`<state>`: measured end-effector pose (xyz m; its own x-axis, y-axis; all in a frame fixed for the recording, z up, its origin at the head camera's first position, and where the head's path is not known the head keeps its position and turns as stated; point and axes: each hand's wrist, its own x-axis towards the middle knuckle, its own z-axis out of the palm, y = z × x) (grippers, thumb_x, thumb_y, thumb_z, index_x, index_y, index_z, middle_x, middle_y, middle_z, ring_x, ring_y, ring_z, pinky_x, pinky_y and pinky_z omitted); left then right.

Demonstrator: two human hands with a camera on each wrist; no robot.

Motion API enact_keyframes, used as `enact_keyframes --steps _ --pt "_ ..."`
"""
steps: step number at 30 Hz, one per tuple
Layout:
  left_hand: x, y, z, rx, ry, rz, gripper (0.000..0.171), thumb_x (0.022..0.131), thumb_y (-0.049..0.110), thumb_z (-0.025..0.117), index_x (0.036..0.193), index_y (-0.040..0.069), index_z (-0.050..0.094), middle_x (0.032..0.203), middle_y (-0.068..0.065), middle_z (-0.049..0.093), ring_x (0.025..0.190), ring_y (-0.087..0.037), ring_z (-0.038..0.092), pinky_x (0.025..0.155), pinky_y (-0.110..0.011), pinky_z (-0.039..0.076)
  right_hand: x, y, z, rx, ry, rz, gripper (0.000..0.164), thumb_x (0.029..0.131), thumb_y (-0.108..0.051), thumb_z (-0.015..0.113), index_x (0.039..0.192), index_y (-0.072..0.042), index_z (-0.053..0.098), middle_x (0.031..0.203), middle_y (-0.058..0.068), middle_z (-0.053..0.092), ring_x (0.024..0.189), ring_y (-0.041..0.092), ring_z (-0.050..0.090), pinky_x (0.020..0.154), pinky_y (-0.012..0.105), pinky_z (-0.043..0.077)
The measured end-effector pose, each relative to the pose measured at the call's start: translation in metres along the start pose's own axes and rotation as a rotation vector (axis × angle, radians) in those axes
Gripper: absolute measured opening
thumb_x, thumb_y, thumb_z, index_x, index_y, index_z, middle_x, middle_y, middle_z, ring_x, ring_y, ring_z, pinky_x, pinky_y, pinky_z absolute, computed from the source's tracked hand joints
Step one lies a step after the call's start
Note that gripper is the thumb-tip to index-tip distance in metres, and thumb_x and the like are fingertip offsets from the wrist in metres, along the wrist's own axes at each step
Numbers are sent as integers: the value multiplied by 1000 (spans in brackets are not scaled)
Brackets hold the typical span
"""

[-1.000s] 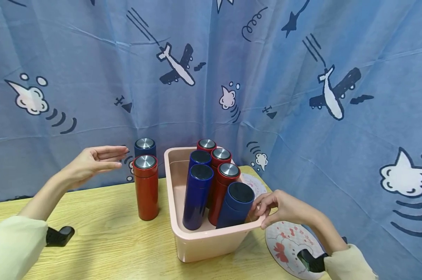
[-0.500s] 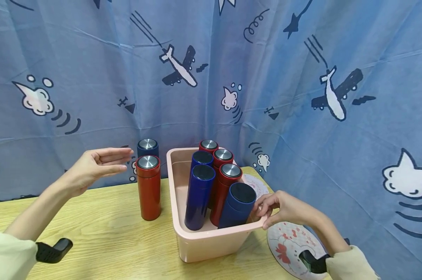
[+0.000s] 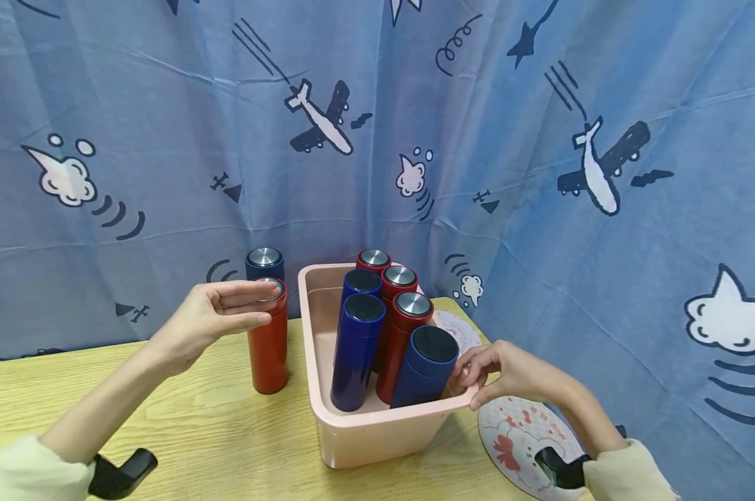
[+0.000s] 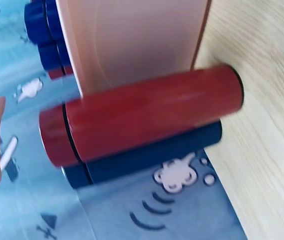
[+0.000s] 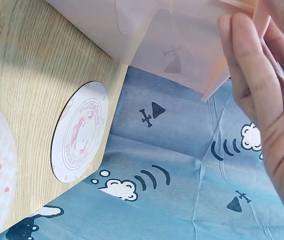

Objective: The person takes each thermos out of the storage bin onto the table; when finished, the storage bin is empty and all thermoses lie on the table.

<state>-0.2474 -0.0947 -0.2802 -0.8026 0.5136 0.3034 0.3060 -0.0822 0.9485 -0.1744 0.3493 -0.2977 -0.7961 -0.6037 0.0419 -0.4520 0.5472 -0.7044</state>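
Left hand (image 3: 211,320) — fingers straight, thumb apart — hovers near a red flask (image 3: 270,358); right hand (image 3: 505,372) pinches the pink bin's rim (image 3: 392,418).

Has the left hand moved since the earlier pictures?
Yes, rightward: in the head view, the left hand now overlaps the standing red bottle outside the pink bin; earlier it was left of that bottle.
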Motion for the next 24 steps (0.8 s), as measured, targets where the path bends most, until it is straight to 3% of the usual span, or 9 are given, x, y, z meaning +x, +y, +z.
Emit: enact_keyframes --steps 5,9,13,24 --pt "13 -5 21 33 26 -25 49 84 1 71 129 -10 53 123 -11 64 107 -13 64 88 -26 52 -2 0 0 3 3 4 15 77 -16 80 83 -6 72 102 15 67 93 8 61 70 28 56" --pt "26 -16 38 0 20 -37 48 85 -3 68 130 -10 53 128 -21 58 105 -15 65 87 -28 53 -2 0 0 3 4 -4 15 77 -16 80 83 -5 72 102 16 67 94 8 61 70 28 56" --pt "37 -26 52 7 28 -21 45 85 -3 68 128 -9 55 126 -21 59 107 -18 64 88 -27 52 -1 0 1 4 3 -20 15 77 -17 80 82 -5 71 102 16 67 95 10 61 71 28 56" --pt "68 -44 72 -42 195 -25 47 86 -5 67 131 -6 55 129 -20 58 118 -30 57 91 -27 51 -1 -1 1 -6 5 -37 14 77 -15 80 83 -6 72 102 16 67 95 9 61 69 27 56"
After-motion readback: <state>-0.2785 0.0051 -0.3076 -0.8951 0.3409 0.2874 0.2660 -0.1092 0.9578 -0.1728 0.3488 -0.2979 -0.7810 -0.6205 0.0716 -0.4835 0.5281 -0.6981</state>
